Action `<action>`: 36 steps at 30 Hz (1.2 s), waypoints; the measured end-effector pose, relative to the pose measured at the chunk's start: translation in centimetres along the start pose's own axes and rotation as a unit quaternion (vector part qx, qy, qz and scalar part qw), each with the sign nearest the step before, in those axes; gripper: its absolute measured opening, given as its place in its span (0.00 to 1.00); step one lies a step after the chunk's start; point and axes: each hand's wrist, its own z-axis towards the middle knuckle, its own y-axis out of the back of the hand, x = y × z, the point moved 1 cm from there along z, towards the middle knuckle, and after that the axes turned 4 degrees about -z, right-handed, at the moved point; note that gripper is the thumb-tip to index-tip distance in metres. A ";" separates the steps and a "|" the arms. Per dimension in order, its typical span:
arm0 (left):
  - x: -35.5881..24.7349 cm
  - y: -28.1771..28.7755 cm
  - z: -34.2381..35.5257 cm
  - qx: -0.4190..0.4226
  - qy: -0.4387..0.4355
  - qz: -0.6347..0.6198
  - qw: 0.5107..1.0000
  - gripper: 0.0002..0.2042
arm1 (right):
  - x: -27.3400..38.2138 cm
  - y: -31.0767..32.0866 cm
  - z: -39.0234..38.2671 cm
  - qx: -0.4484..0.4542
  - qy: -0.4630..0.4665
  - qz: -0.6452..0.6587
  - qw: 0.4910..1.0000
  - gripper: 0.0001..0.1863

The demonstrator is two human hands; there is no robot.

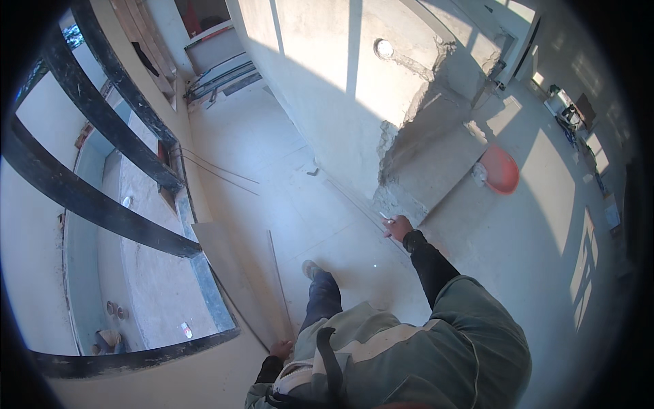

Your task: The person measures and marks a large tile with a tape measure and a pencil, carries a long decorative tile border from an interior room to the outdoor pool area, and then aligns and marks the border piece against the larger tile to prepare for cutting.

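My right hand (397, 228) is stretched forward and holds a small white marker or pencil, its tip at the base of the plastered wall (327, 102) where a thin line runs along the floor. My left hand (281, 350) hangs low by my side and rests on the near end of a large grey tile (235, 273) that lies along the window sill. My leg and shoe (311, 269) stand on the tiled floor between the two hands.
A black-framed window (102, 204) fills the left. An orange bucket (502, 170) stands by a broken wall corner and a leaning slab (436, 170) at right. Pipes and boards (218, 78) lie far along the corridor. Tools sit at the far right.
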 end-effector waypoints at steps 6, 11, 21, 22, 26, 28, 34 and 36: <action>-9.4 7.8 13.0 0.030 0.071 0.016 0.997 0.24 | 3.2 -4.3 6.7 0.174 -0.106 -0.117 0.972 0.25; -24.7 18.6 20.5 -0.085 -0.038 -0.177 0.980 0.17 | -0.3 -1.3 5.8 0.411 -0.102 -0.398 0.814 0.27; -44.6 37.2 36.6 -0.179 -0.027 -0.200 0.963 0.17 | 5.3 -8.9 31.9 0.311 -0.236 -0.318 0.864 0.34; -44.9 38.2 38.6 -0.181 -0.013 -0.226 0.957 0.17 | 7.6 -10.3 37.4 0.319 -0.172 -0.347 0.865 0.35; -45.5 42.9 44.4 -0.064 0.112 -0.280 0.951 0.19 | 22.3 -14.3 58.0 0.238 0.304 -0.393 0.835 0.29; -48.4 46.0 46.8 -0.111 -0.033 -0.057 0.992 0.19 | 32.2 -15.8 67.7 0.290 0.055 -0.105 0.950 0.28; -63.4 52.6 52.5 -0.215 0.049 -0.338 0.915 0.20 | 59.4 -18.6 90.8 0.277 0.077 -0.053 0.956 0.32; -67.5 55.1 55.0 -0.187 0.120 -0.381 0.897 0.22 | 64.1 -20.7 96.7 0.258 0.077 -0.050 0.962 0.32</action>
